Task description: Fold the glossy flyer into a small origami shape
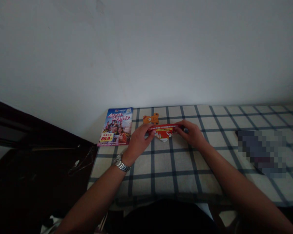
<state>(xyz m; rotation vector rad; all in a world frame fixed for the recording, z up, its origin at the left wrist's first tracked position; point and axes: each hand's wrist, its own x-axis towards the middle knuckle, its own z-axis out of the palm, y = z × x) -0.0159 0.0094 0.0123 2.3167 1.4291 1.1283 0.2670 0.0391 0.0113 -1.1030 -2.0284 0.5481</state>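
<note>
Between my two hands is a folded red printed leaflet, held just above the checked tablecloth, with a pale pointed corner showing at its lower edge. My left hand pinches its left end, thumb in front and fingers behind. On the other side, my right hand grips the right end in the same way. Directly behind the leaflet lies an orange bear-shaped item, partly hidden by it. A silver watch is on my left wrist.
A blue and pink flyer lies flat at the table's back left corner. The checked cloth covers the table, which meets a white wall. A dark, pixelated flat object lies at right. Dark floor shows at left.
</note>
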